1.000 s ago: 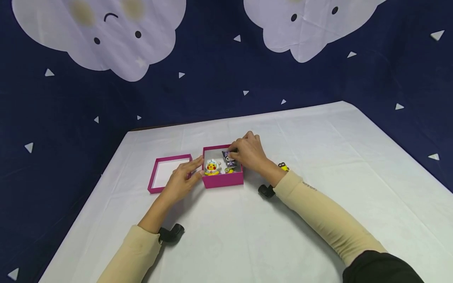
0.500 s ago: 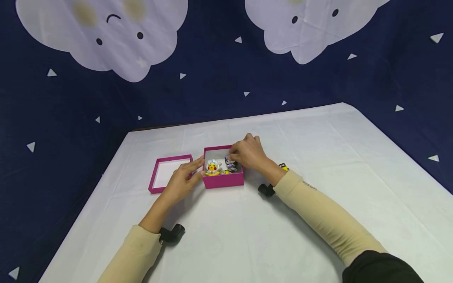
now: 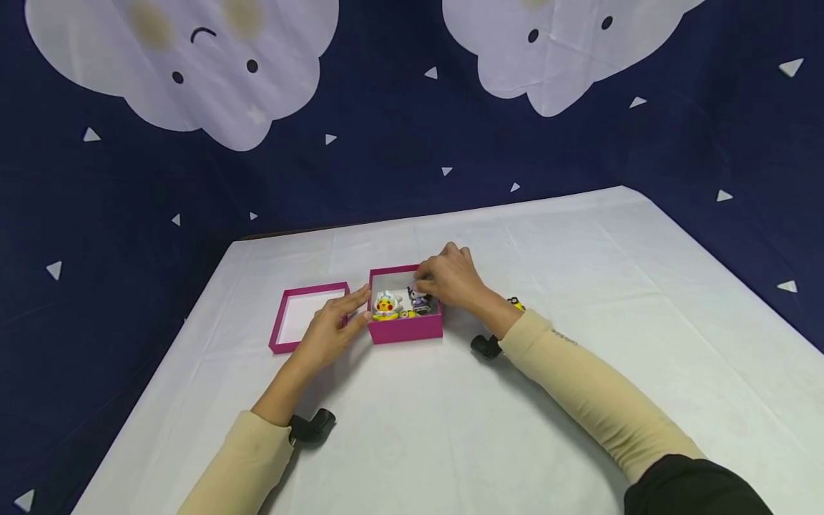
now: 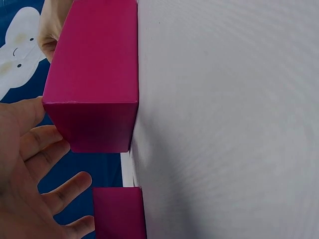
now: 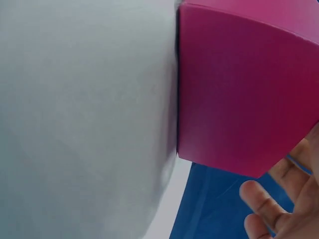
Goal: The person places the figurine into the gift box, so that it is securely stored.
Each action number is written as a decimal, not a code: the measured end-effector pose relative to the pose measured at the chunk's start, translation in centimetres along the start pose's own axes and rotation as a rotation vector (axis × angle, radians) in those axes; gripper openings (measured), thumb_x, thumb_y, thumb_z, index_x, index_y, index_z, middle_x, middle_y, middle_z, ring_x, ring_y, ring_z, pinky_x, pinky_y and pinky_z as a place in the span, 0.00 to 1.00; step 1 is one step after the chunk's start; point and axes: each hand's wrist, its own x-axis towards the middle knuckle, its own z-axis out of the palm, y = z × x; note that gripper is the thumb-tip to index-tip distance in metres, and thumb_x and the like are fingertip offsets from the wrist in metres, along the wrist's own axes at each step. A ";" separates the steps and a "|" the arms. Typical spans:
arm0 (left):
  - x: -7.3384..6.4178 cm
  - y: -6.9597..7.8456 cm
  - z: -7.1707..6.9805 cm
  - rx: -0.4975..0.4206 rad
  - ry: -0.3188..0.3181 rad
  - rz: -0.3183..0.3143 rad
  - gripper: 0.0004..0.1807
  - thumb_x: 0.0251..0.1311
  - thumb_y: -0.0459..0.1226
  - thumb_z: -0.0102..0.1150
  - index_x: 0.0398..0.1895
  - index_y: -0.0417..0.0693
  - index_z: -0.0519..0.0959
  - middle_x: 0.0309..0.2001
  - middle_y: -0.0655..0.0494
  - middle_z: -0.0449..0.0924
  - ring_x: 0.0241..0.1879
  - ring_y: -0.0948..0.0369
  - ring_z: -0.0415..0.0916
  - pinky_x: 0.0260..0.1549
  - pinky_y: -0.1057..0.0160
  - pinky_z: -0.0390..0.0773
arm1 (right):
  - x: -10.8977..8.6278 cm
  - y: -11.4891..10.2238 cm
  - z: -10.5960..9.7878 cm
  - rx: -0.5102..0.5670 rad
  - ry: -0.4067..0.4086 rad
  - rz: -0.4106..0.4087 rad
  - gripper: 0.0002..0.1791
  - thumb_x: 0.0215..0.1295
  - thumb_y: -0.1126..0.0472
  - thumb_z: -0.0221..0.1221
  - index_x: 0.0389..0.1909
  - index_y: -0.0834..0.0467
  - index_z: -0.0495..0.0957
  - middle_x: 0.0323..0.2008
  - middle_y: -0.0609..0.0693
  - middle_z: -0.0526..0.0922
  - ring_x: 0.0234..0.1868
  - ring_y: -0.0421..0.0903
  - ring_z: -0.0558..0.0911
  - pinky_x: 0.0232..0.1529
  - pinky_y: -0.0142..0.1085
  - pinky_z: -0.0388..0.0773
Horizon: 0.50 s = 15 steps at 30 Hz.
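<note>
An uncovered magenta box (image 3: 405, 330) stands on the table. Inside, a yellow figurine in a white hood (image 3: 386, 306) is at the left, with a small yellow figurine (image 3: 408, 314) low beside it. My right hand (image 3: 453, 279) reaches over the box's right wall, thumb and forefinger pinching the top of a purple-and-black figurine (image 3: 421, 302). My left hand (image 3: 330, 330) has its fingers extended, the tips touching the box's left side. From the left wrist view, fingertips meet the box corner (image 4: 89, 103). Box walls hide the figurines in both wrist views.
A magenta box lid (image 3: 283, 347) with a white inside lies left of the box, partly behind my left hand. Another yellow-and-black figurine (image 3: 516, 303) shows just past my right wrist. White cloth covers the table (image 3: 399, 429); a dark blue printed curtain (image 3: 386, 172) hangs behind.
The purple-and-black figurine has gone lower and slightly right in the box, still pinched by my right hand. The small yellow figurine has shifted left. My left hand has stayed put.
</note>
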 end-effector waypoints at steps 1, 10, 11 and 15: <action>0.0 0.0 0.0 -0.001 0.001 0.000 0.26 0.63 0.41 0.56 0.65 0.48 0.69 0.69 0.56 0.65 0.67 0.45 0.61 0.64 0.36 0.57 | -0.1 0.0 0.0 0.015 0.012 -0.001 0.11 0.58 0.49 0.64 0.39 0.48 0.86 0.41 0.44 0.87 0.47 0.49 0.71 0.52 0.46 0.60; 0.0 0.0 0.0 -0.007 0.002 0.008 0.26 0.63 0.42 0.56 0.65 0.48 0.69 0.69 0.56 0.65 0.67 0.45 0.61 0.64 0.37 0.58 | -0.8 0.4 -2.3 0.179 0.109 0.014 0.14 0.57 0.49 0.64 0.42 0.50 0.85 0.39 0.45 0.87 0.45 0.49 0.70 0.52 0.46 0.60; 0.0 -0.1 0.0 -0.007 0.002 0.009 0.26 0.63 0.42 0.56 0.65 0.48 0.69 0.69 0.56 0.65 0.67 0.45 0.61 0.64 0.37 0.58 | -1.0 0.6 -2.7 0.194 0.112 0.018 0.15 0.57 0.49 0.64 0.43 0.50 0.84 0.39 0.45 0.87 0.45 0.49 0.70 0.51 0.46 0.61; 0.0 -0.1 0.0 -0.005 0.002 0.013 0.26 0.63 0.41 0.56 0.65 0.47 0.69 0.69 0.55 0.65 0.67 0.45 0.61 0.64 0.37 0.57 | -2.0 1.7 -3.9 0.251 0.115 0.055 0.16 0.57 0.49 0.64 0.45 0.51 0.83 0.40 0.47 0.86 0.46 0.50 0.69 0.48 0.45 0.62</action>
